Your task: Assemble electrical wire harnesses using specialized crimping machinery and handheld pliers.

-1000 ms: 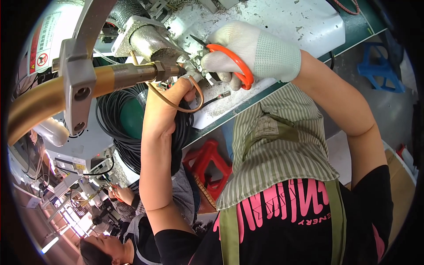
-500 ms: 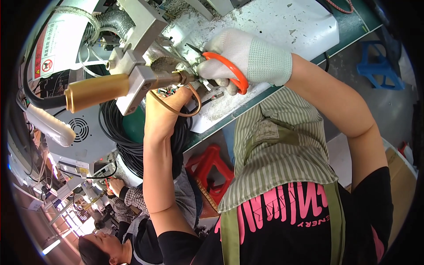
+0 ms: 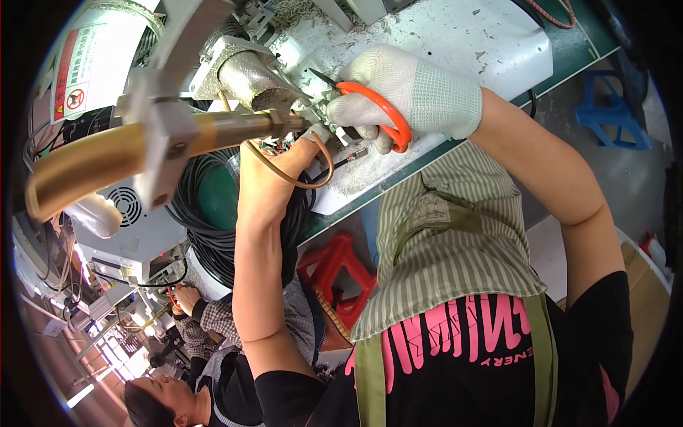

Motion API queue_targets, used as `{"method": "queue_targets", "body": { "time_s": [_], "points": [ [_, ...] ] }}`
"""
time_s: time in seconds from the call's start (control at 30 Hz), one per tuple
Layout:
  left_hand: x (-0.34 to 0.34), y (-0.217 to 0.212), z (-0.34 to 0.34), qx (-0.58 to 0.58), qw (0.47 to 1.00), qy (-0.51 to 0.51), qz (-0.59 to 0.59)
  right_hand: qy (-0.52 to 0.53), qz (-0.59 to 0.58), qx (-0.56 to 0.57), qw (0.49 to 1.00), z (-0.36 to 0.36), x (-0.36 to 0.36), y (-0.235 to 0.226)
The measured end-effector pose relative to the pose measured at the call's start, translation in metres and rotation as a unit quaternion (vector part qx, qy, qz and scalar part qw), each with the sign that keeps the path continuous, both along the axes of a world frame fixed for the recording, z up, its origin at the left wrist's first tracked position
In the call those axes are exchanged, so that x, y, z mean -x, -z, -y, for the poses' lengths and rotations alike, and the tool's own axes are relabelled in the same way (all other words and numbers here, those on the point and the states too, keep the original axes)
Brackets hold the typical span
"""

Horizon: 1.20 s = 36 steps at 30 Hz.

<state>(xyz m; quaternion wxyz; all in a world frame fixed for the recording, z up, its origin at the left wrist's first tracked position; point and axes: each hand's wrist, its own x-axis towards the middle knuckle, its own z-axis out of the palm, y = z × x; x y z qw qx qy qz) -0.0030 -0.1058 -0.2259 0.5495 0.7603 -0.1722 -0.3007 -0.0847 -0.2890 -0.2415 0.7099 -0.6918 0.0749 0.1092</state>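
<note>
Green bench (image 3: 580, 44) with a white sheet (image 3: 462, 43) on top, across the upper middle of the frame. Near the bench's front edge, an orange-handled tool (image 3: 388, 106) inside the gloved right hand (image 3: 388, 75), with fingers curled tight around it. Up and to the right of the bare left hand (image 3: 293, 158), so nearest to the right one. Long and slanted, lower right to upper left, dark tip (image 3: 322, 77) pointing upper left (away from the striped apron (image 3: 448, 245)). Left fingertips close beside the glove; can't tell if pinching anything.
</note>
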Motion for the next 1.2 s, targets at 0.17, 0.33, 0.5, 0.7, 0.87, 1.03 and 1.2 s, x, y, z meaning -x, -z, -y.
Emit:
{"method": "queue_targets", "body": {
  "time_s": [0.17,0.33,0.5,0.7,0.87,1.03,1.2],
  "points": [
    [-0.001,0.0,-0.005,-0.037,0.999,0.009,-0.025,0.006,-0.001,0.004,1.0,-0.001,0.002,-0.003],
    [0.01,-0.004,-0.017,0.034,0.986,0.021,-0.164,-0.009,0.044,0.053,0.998,-0.004,0.01,0.001],
    [0.039,-0.012,-0.031,0.059,0.973,0.009,-0.223,0.011,0.015,-0.008,1.0,-0.014,0.036,-0.01],
    [0.063,-0.019,-0.042,0.06,0.979,0.048,-0.189,0.073,0.05,0.039,0.995,-0.038,0.072,-0.008],
    [0.076,-0.021,-0.043,0.002,0.994,0.04,-0.101,0.084,0.169,0.244,0.951,-0.051,0.08,-0.008],
    [0.075,-0.023,-0.046,0.041,0.991,0.041,-0.119,0.063,-0.058,-0.144,0.986,-0.043,0.088,-0.019],
    [0.073,-0.023,-0.036,0.052,0.984,0.074,-0.151,0.066,-0.064,-0.185,0.978,-0.028,0.093,-0.023]
  ]
}}
